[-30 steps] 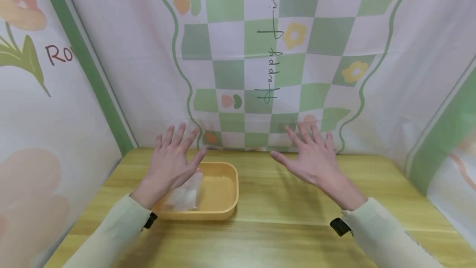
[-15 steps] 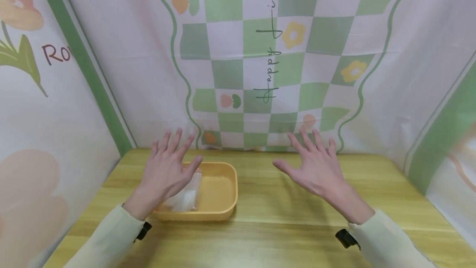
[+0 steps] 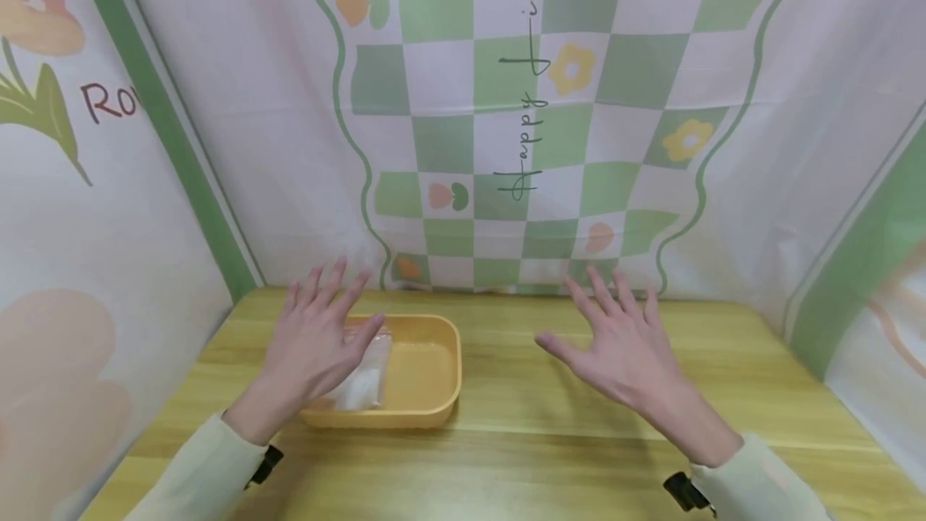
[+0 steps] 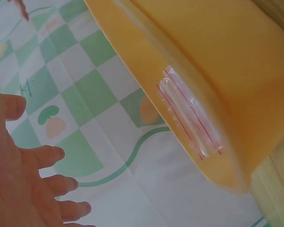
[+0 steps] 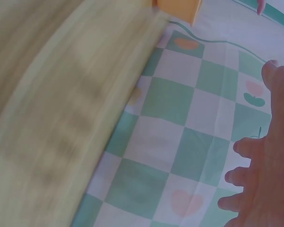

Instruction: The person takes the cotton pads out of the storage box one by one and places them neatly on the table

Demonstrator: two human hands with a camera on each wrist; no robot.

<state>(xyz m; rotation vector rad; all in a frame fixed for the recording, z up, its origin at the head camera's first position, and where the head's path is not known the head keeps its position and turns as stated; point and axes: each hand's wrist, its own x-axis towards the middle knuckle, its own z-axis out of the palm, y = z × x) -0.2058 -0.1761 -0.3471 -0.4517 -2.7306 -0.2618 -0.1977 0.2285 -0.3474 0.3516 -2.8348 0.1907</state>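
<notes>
wood-grain tabletop [image 3: 535, 469] below two spread hands [image 3: 311, 352] [image 3: 625, 356], one yellow tray [image 3: 427, 376]

Backdrop [image 3: 437, 75]: soft, even, bright light
Tabletop [image 3: 499, 465]: pale glare at front, soft shadow near right hand [image 3: 629, 356]
Plastic bags [image 4: 191, 113]: small glints
Right wrist view: tabletop blurred, streaky; backdrop clearer

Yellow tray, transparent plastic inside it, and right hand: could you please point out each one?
Yellow tray [image 3: 423, 375], head view: bare floor.
Transparent plastic [image 3: 366, 381], head view: uncovered lower part.
Right hand [image 3: 626, 352], head view: back of the hand.
</notes>
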